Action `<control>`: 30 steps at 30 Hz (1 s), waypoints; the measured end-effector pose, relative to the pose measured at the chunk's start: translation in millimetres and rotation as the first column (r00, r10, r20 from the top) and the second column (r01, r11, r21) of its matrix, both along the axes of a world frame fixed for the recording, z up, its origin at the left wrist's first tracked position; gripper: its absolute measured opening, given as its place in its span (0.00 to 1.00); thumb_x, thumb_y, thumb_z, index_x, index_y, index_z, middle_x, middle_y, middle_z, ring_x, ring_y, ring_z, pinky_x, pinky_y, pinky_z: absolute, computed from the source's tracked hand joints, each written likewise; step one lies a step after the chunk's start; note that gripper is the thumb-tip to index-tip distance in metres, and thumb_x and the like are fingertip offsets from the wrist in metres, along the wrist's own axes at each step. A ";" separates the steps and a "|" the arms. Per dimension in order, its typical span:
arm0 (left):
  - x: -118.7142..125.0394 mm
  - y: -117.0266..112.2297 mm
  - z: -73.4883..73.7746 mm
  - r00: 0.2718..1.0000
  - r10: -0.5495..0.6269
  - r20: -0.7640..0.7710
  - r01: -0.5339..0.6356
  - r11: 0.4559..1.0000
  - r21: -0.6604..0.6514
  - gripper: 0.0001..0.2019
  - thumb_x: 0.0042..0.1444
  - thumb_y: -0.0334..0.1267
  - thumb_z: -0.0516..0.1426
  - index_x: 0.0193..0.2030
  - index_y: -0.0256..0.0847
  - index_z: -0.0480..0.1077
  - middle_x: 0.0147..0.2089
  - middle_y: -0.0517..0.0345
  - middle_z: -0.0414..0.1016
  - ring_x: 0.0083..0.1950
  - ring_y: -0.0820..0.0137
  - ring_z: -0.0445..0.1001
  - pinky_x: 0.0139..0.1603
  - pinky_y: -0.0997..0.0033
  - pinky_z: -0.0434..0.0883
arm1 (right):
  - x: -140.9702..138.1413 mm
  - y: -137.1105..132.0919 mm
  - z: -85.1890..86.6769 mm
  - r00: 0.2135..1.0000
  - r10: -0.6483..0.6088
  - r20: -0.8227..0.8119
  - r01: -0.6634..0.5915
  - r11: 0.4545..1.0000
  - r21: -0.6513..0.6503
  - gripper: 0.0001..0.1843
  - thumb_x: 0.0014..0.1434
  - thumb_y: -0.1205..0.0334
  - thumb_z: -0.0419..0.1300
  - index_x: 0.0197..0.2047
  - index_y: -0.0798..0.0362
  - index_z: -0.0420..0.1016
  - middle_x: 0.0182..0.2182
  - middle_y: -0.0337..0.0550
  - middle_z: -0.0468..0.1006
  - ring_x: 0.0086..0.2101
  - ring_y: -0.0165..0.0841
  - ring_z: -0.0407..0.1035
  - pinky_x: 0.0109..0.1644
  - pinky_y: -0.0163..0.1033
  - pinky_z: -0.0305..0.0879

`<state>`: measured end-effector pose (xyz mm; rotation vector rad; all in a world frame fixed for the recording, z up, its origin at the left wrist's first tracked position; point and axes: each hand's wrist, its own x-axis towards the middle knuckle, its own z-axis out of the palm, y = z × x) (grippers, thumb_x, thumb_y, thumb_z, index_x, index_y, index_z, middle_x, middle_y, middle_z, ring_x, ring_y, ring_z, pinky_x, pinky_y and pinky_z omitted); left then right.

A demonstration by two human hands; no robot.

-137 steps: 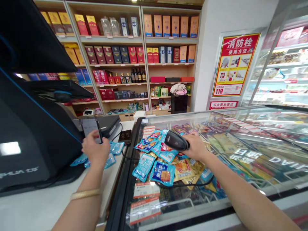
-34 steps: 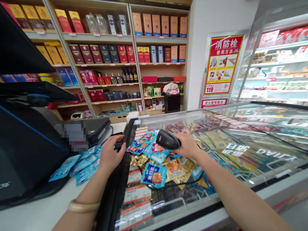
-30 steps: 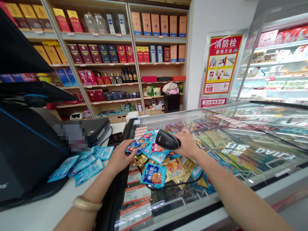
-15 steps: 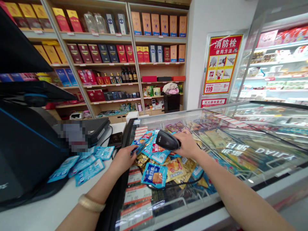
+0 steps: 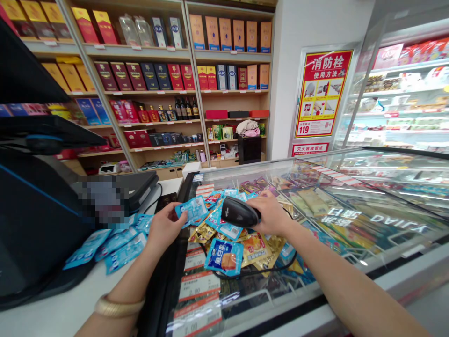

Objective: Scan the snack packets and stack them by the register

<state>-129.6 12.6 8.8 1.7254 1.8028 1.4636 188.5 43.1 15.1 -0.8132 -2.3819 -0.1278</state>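
My left hand (image 5: 167, 225) pinches a blue snack packet (image 5: 192, 210) by its left edge, raised at the left side of a heap of packets. In my right hand (image 5: 271, 213) is a black barcode scanner (image 5: 239, 213), its head pointing left toward that packet. Beneath them, blue and gold snack packets (image 5: 256, 248) are heaped on the glass top of a freezer (image 5: 256, 285). One blue packet with a picture of brown food (image 5: 224, 257) lies at the front of the heap. The scanner's black cable (image 5: 270, 269) loops around the front of the pile.
Several blue packets (image 5: 121, 245) lie on the white counter (image 5: 66, 299) at the left, beside a black register (image 5: 31, 210). Price labels (image 5: 198, 285) line the freezer's left edge. Shelves of boxes and bottles (image 5: 147, 77) stand behind.
My left hand has drawn back left, lifting the blue packet from the heap's edge and turning its face into view. The scanner has shifted slightly left in my right hand.
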 end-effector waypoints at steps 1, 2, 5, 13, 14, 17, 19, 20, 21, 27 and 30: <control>2.1 -1.5 1.4 1.000 -0.009 -0.001 0.009 1.000 0.002 0.19 0.43 0.52 0.60 0.36 0.40 0.71 0.28 0.58 0.76 0.28 0.68 0.73 0.32 0.69 0.71 | -0.3 -0.4 0.2 1.000 -0.002 0.005 0.002 1.000 -0.002 0.15 0.50 0.51 0.61 0.39 0.51 0.73 0.33 0.43 0.80 0.35 0.37 0.71 0.45 0.43 0.47; 4.0 -2.8 2.6 1.000 -0.020 0.002 0.019 1.000 0.003 0.19 0.43 0.52 0.60 0.36 0.40 0.71 0.28 0.58 0.76 0.28 0.68 0.73 0.32 0.70 0.71 | -0.6 -0.6 0.3 1.000 -0.005 0.011 0.005 1.000 -0.005 0.15 0.50 0.52 0.61 0.39 0.51 0.73 0.33 0.43 0.80 0.35 0.37 0.71 0.44 0.43 0.47; 7.0 -5.1 4.6 0.999 -0.048 0.023 0.048 0.999 -0.002 0.19 0.43 0.52 0.60 0.37 0.40 0.71 0.29 0.58 0.76 0.29 0.68 0.74 0.33 0.70 0.72 | -1.2 -0.6 0.2 1.000 -0.016 0.020 0.016 1.000 -0.011 0.14 0.49 0.53 0.61 0.38 0.50 0.73 0.32 0.42 0.80 0.34 0.37 0.71 0.43 0.42 0.47; 5.1 -3.1 2.2 0.996 -0.074 0.042 0.074 0.997 0.003 0.21 0.42 0.54 0.61 0.36 0.40 0.72 0.29 0.57 0.76 0.30 0.68 0.73 0.33 0.69 0.72 | -2.6 -0.5 -1.2 0.998 -0.033 0.052 0.033 0.999 -0.002 0.11 0.50 0.54 0.60 0.36 0.49 0.73 0.30 0.41 0.80 0.33 0.36 0.70 0.42 0.41 0.49; 5.2 -3.1 2.3 0.996 -0.075 0.050 0.075 0.997 0.003 0.21 0.42 0.54 0.61 0.36 0.40 0.72 0.29 0.58 0.76 0.29 0.68 0.73 0.33 0.69 0.72 | -2.8 -0.6 -1.0 0.998 -0.033 0.049 0.033 0.999 0.000 0.11 0.50 0.54 0.60 0.35 0.50 0.73 0.30 0.41 0.80 0.33 0.36 0.70 0.42 0.41 0.49; 5.5 -3.4 3.1 0.994 -0.081 0.071 0.081 0.997 0.007 0.20 0.41 0.54 0.62 0.35 0.40 0.71 0.29 0.57 0.76 0.29 0.68 0.73 0.33 0.69 0.72 | -3.3 -1.4 0.1 0.998 -0.034 0.044 0.034 0.999 -0.006 0.10 0.50 0.54 0.60 0.34 0.49 0.72 0.29 0.40 0.80 0.32 0.36 0.70 0.41 0.41 0.49; 5.9 -3.8 3.7 0.993 -0.086 0.080 0.085 0.996 0.012 0.20 0.41 0.53 0.62 0.35 0.40 0.71 0.29 0.57 0.76 0.30 0.67 0.74 0.33 0.68 0.73 | -3.6 -1.9 0.5 0.999 -0.032 0.033 0.032 0.999 -0.013 0.10 0.50 0.53 0.61 0.34 0.49 0.73 0.29 0.40 0.80 0.32 0.36 0.71 0.41 0.41 0.49; 6.3 -4.1 4.0 0.993 -0.087 0.081 0.086 0.996 0.011 0.20 0.41 0.53 0.61 0.35 0.40 0.71 0.29 0.57 0.76 0.30 0.67 0.74 0.33 0.68 0.73 | -3.6 -2.1 0.5 0.999 -0.029 0.022 0.029 0.999 -0.016 0.10 0.50 0.53 0.61 0.34 0.49 0.73 0.29 0.40 0.80 0.32 0.36 0.71 0.41 0.41 0.49; 6.9 -4.4 4.2 0.993 -0.086 0.079 0.086 0.996 0.009 0.20 0.41 0.53 0.61 0.35 0.40 0.71 0.29 0.58 0.76 0.30 0.67 0.74 0.33 0.68 0.72 | -3.6 -2.2 0.4 1.000 -0.025 0.009 0.025 1.000 -0.018 0.10 0.50 0.54 0.61 0.35 0.49 0.73 0.30 0.40 0.80 0.32 0.36 0.71 0.41 0.41 0.49; 6.2 -6.4 7.9 1.000 -0.023 0.015 0.023 1.000 0.013 0.17 0.42 0.51 0.59 0.35 0.41 0.71 0.27 0.59 0.74 0.28 0.68 0.72 0.31 0.69 0.70 | -1.9 -2.0 -1.5 0.998 0.001 -0.059 -0.003 1.000 -0.030 0.09 0.49 0.56 0.61 0.34 0.50 0.72 0.30 0.41 0.80 0.33 0.36 0.71 0.43 0.42 0.49; -7.7 -10.1 14.9 0.990 0.126 -0.066 -0.121 0.990 0.068 0.16 0.44 0.49 0.56 0.36 0.41 0.71 0.25 0.60 0.72 0.27 0.69 0.70 0.31 0.70 0.68 | -0.3 -0.4 -2.8 0.997 0.001 -0.084 -0.003 1.000 -0.024 0.10 0.49 0.56 0.61 0.35 0.50 0.72 0.31 0.41 0.80 0.33 0.36 0.71 0.44 0.42 0.49</control>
